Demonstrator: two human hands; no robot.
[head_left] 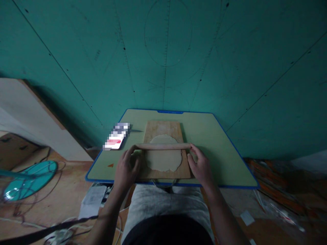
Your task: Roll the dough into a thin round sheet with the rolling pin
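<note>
A wooden rolling pin (pixel 163 146) lies crosswise over a flat, uneven-edged sheet of dough (pixel 164 160). Beneath the dough is a wooden cutting board (pixel 163 127) with a handle at its near edge. My left hand (pixel 127 166) curls its fingers over the pin's left end, thumb near the board's left side. At the pin's right end, my right hand (pixel 200 164) has its fingers closed on the tip, with the thumb lower down beside the board.
The board rests on a pale green table (pixel 217 146) with a blue rim. To the left are a phone (pixel 117 136), partly pixelated, a knife (pixel 136 130) and a small orange triangle (pixel 110 165). A green wall (pixel 163 51) stands behind. Cables and a teal round base (pixel 30 180) are on the floor.
</note>
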